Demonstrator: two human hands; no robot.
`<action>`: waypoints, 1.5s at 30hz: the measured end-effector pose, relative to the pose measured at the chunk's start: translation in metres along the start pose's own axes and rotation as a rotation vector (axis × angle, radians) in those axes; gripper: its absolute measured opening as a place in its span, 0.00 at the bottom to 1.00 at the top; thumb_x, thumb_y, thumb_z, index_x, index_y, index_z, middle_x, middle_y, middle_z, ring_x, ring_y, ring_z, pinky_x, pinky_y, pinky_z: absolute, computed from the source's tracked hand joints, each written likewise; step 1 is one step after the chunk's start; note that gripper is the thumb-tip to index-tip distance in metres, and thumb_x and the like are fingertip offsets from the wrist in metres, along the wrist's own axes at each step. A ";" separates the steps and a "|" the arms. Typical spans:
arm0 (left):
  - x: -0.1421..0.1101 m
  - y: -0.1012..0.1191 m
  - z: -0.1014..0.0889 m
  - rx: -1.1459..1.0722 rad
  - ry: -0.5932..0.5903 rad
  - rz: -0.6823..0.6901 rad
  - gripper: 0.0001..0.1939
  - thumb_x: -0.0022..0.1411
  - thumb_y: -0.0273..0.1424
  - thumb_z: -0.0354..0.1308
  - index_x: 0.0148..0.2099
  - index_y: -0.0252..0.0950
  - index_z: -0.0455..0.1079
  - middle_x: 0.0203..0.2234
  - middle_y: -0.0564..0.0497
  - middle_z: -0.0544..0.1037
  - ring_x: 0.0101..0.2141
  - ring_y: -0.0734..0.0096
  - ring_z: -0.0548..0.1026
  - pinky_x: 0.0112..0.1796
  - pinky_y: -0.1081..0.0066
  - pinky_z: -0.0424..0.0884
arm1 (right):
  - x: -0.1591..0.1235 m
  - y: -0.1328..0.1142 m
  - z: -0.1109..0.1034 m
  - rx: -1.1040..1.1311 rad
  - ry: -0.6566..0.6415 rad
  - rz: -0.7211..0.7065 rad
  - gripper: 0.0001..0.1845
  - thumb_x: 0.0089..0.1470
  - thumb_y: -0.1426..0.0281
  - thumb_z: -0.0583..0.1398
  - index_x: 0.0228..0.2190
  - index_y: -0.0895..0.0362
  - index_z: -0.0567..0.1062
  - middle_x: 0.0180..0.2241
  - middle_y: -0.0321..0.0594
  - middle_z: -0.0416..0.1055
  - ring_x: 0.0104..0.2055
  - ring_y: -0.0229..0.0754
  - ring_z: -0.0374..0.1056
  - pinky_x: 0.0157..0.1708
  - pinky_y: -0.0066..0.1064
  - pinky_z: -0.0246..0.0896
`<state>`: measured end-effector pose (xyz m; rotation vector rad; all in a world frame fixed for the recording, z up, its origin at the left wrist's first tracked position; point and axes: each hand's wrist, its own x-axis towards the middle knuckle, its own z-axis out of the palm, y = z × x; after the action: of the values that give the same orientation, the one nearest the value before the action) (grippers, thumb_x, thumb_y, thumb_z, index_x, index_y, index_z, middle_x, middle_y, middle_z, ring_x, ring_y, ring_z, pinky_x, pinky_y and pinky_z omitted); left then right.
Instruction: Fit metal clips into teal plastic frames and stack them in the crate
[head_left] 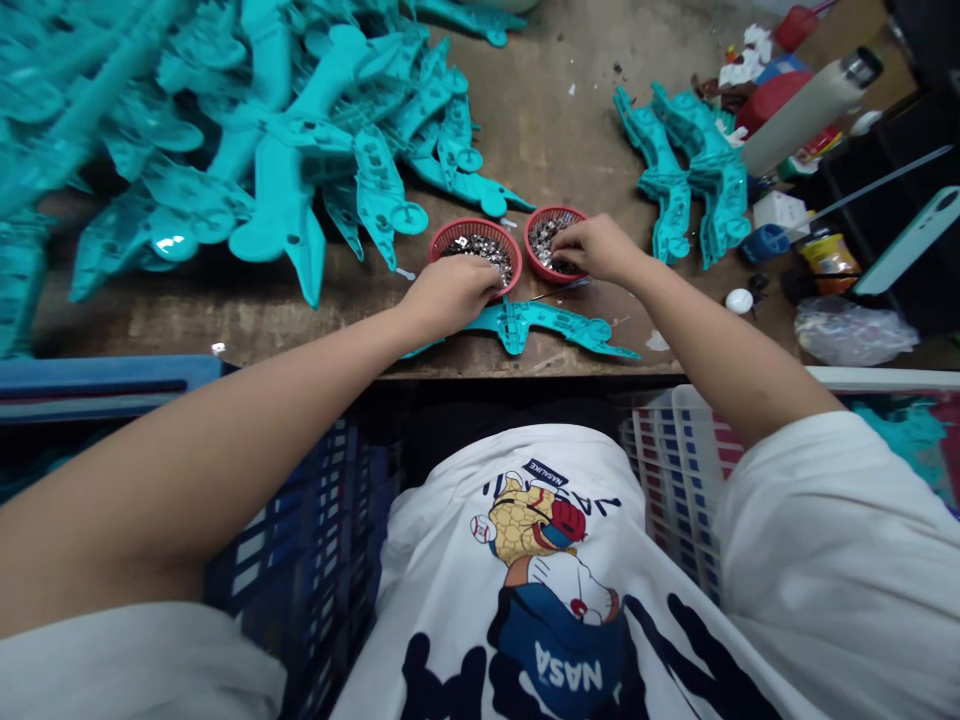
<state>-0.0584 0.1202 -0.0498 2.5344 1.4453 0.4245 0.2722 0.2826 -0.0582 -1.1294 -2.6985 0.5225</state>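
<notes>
Head-worn camera looks forward and down at left hand and right hand

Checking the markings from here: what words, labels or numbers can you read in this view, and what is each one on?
"NASA": on the white T-shirt, in the chest print.
"NASLIKE" (probably): on the small dark tag in that print.
The label on the small jar at right: too small to read.

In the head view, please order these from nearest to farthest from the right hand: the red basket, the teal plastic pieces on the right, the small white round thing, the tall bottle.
From the right hand:
1. Red basket: directly under the hand.
2. Teal plastic pieces: to its right.
3. Small white round thing: farther right.
4. Tall bottle: far right, toward the back.
</notes>
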 end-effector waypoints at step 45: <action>-0.033 0.056 -0.040 0.147 -0.598 0.205 0.20 0.86 0.26 0.56 0.69 0.39 0.85 0.77 0.37 0.87 0.64 0.47 0.93 0.62 0.59 0.89 | -0.098 -0.086 0.022 0.555 -0.151 0.354 0.12 0.66 0.53 0.85 0.41 0.45 0.97 0.29 0.40 0.86 0.37 0.60 0.88 0.43 0.55 0.92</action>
<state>-0.0431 0.0644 -0.0002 2.5997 1.0249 -0.4036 0.2784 0.1511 -0.0477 -1.4259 -2.2254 1.3545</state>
